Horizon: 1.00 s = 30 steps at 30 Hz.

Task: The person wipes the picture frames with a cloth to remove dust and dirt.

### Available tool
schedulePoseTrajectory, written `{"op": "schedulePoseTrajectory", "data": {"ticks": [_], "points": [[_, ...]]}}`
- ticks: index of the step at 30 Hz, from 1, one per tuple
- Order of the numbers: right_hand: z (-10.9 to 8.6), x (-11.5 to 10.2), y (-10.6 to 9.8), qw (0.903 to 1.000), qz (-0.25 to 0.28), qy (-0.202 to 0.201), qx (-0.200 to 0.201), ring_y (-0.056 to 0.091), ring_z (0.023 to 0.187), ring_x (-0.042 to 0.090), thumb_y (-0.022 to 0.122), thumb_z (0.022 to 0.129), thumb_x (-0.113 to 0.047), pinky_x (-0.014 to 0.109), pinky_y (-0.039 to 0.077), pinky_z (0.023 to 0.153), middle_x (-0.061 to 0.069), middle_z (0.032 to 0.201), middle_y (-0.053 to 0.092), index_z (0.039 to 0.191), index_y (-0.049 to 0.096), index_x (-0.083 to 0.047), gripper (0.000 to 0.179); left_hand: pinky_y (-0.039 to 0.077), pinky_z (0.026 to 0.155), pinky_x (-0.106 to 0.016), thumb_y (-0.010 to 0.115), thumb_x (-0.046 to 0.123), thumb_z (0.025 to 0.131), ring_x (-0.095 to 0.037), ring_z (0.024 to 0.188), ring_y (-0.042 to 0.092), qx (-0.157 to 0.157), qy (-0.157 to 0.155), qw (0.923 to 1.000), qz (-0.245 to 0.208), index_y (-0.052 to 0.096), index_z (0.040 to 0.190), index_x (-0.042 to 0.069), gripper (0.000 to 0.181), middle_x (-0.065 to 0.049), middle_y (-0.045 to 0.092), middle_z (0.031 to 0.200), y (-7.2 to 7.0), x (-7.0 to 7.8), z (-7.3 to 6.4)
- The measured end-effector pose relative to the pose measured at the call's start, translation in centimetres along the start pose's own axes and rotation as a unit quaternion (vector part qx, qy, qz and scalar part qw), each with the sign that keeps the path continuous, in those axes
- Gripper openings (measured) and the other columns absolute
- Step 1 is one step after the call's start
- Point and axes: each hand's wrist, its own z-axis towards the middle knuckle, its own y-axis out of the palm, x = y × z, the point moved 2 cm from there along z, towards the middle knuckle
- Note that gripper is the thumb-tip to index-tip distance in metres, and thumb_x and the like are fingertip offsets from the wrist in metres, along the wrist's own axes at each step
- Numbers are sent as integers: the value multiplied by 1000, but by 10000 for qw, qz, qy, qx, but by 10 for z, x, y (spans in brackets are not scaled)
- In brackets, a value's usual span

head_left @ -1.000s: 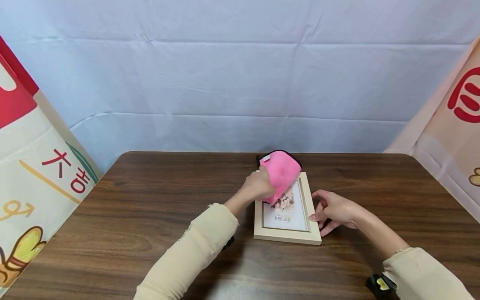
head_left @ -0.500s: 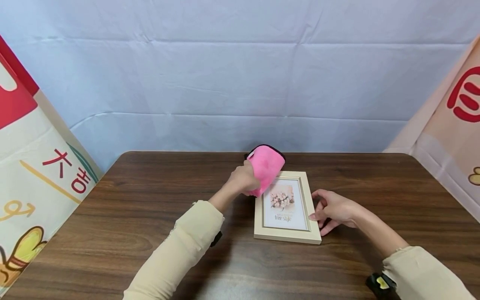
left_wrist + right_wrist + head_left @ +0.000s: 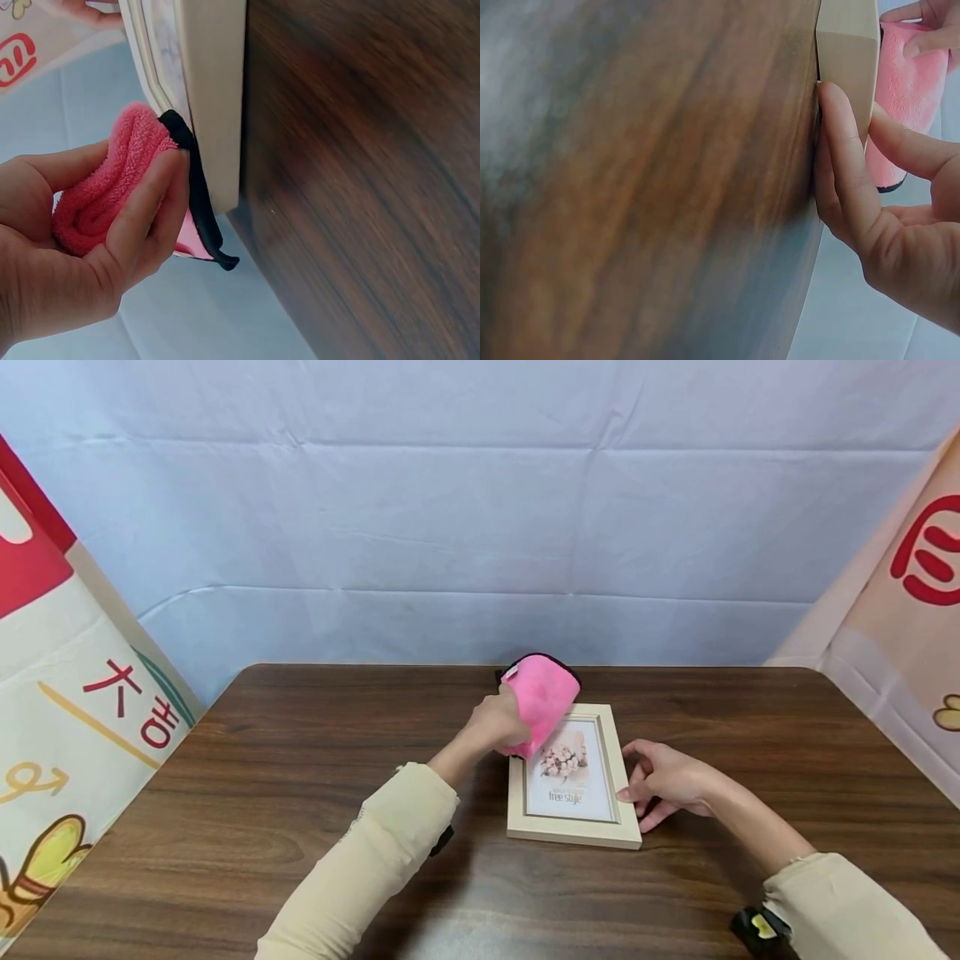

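A cream picture frame [image 3: 573, 835] lies flat on the table, with a pink flower print and "free style" lettering inside. My left hand [image 3: 495, 722] grips a folded pink cloth [image 3: 546, 697] with black edging over the frame's far left corner. In the left wrist view, the fluffy cloth [image 3: 112, 187] is bunched between thumb and fingers. At the frame's right side, my right hand [image 3: 671, 781] pinches the edge. The right wrist view has its thumb on the top face and the fingers [image 3: 840, 127] against the side, near the tabletop. The cloth hides part of the frame's far left corner.
The dark wood table [image 3: 300, 760] extends around the frame on all sides. A pale blue cloth backdrop [image 3: 450, 527] hangs behind its far edge. Printed banners [image 3: 112, 760] stand at left and right. Each sleeve has a black wrist device [image 3: 761, 931].
My left hand has moved the cloth left off the picture's middle, then slightly back right, uncovering the flower print. The right hand and frame have stayed in place.
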Motion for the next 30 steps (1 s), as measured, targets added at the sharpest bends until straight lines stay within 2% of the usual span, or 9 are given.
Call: {"op": "schedulePoseTrajectory", "data": {"ticks": [5, 8, 14, 19, 24, 30], "points": [[0, 0, 0, 10000, -3, 10, 18, 54, 64, 23, 61, 84, 2, 42, 56, 58, 14, 76, 49, 127, 20, 8, 60, 51, 51, -25, 73, 9, 69, -27, 79, 56, 0, 251, 9993, 293, 23, 138, -4, 86, -19, 55, 101, 5, 10, -3], [0, 0, 0, 10000, -9, -6, 16, 54, 64, 23, 61, 84, 2, 43, 56, 58, 14, 76, 48, 127, 20, 8, 60, 48, 49, -23, 72, 13, 70, -27, 83, 55, -3, 362, 9983, 452, 23, 139, -3, 86, -19, 56, 103, 10, 17, -4], [1, -1, 1, 10000, 7, -50, 2, 54, 64, 22, 61, 83, 2, 43, 56, 59, 14, 75, 48, 126, 20, 8, 59, 45, 49, -21, 68, 12, 73, -21, 74, 54, -78, 513, 9971, 560, 21, 141, -3, 85, -15, 57, 99, 22, 30, -7], [0, -2, 0, 10000, 13, -28, 13, 54, 64, 23, 61, 84, 2, 43, 56, 59, 13, 76, 48, 126, 20, 8, 59, 43, 47, -22, 68, 10, 71, -19, 67, 53, -36, 483, 9964, 698, 27, 137, -4, 79, -13, 56, 86, 31, 35, -7], [0, -1, 0, 10000, 7, -4, 24, 53, 64, 23, 61, 84, 2, 43, 56, 59, 14, 76, 48, 127, 19, 8, 60, 43, 49, -23, 68, 10, 71, -20, 67, 53, -33, 443, 9964, 726, 33, 131, -3, 71, -14, 56, 82, 35, 34, -6], [0, 0, 0, 10000, -18, -2, 49, 53, 64, 23, 62, 83, 2, 43, 56, 58, 14, 77, 48, 127, 20, 8, 60, 43, 49, -24, 66, 12, 73, -20, 66, 53, -10, 528, 9953, 818, 32, 132, -4, 70, -13, 56, 83, 31, 27, -6]]}}
